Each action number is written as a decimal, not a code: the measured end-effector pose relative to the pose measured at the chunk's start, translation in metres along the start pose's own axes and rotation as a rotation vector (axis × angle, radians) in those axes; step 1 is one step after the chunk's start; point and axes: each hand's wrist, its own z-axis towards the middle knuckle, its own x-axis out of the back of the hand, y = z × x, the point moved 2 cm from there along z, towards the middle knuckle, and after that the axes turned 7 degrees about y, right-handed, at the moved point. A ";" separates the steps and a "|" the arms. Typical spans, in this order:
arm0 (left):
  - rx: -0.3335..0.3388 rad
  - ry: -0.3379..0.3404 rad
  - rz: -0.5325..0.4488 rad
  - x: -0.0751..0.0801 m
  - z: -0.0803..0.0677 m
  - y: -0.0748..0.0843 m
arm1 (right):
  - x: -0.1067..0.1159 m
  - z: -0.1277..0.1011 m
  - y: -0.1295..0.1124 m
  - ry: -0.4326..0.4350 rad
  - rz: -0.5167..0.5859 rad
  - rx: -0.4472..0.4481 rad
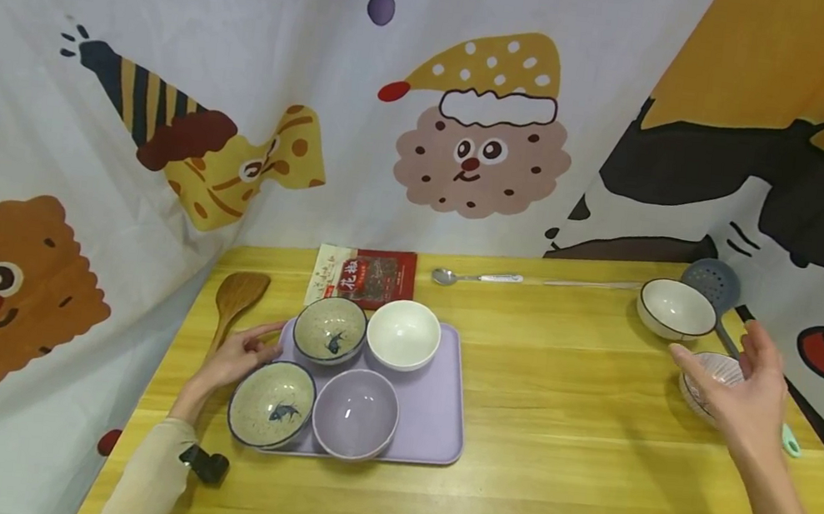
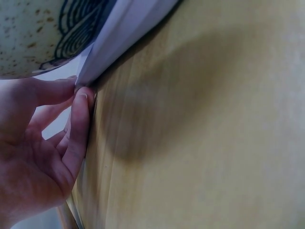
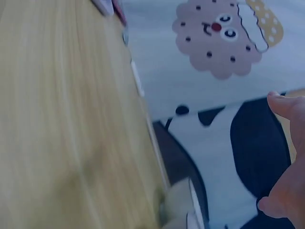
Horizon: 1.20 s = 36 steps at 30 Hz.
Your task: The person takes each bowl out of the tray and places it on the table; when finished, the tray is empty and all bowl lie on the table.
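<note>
My left hand (image 1: 237, 358) pinches the left edge of the lilac tray (image 1: 432, 422) between thumb and fingertips; the left wrist view shows the grip beside a patterned bowl (image 2: 33, 36). On the tray stand two speckled bowls with blue fish, one at the back (image 1: 325, 327) and one at the front (image 1: 268, 409), beside a white bowl (image 1: 404, 336) and a purple bowl (image 1: 356, 414). My right hand (image 1: 754, 402) hangs at the far right with fingers spread, holding nothing. It partly covers a ribbed bowl (image 1: 698, 400), near a dark-rimmed white bowl (image 1: 676, 308).
A wooden spatula (image 1: 240, 298) lies left of the tray. Behind it is a red and cream spice packet (image 1: 365, 275). A metal spoon (image 1: 470, 277), thin sticks (image 1: 598, 284) and a grey skimmer (image 1: 713, 280) lie along the back, before a cartoon-printed curtain (image 1: 328, 47).
</note>
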 end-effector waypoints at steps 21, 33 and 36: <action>-0.001 -0.002 -0.009 0.001 -0.001 -0.001 | -0.094 -0.012 -0.074 -0.197 0.194 0.404; 0.003 0.004 -0.010 0.001 0.000 0.000 | -0.159 -0.015 -0.100 -0.409 0.209 0.538; 0.005 0.006 -0.004 0.000 0.000 0.000 | -0.174 -0.020 -0.106 -0.456 0.193 0.577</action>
